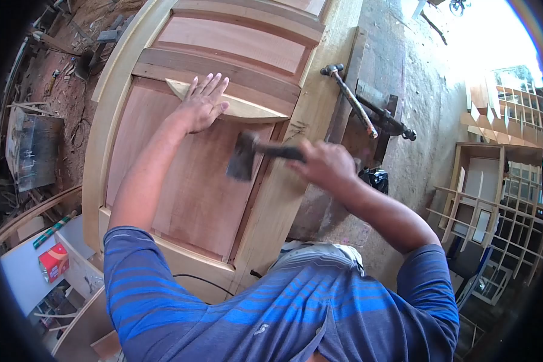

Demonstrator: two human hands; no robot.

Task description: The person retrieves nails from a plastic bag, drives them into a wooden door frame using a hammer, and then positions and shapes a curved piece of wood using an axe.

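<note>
My left hand [203,104] lies flat, fingers stretched out, on a pale curved wood strip [247,111]. The strip sits across the top end of a reddish panel [181,175] in a wooden door [271,199]. My right hand [328,163] is wrapped round the dark handle of a hatchet [242,158]. Its broad metal head, blurred by motion, hangs over the panel's right side, below the strip. A few nails [297,128] lie on the door's pale side rail, near the strip's right end.
A hammer [351,98] lies right of the door, beside a dark metal clamp or vise [389,117]. Wooden lattice frames [519,181] stand at far right. A metal box [35,151] and wood scraps are at left. A red packet [53,262] lies at lower left.
</note>
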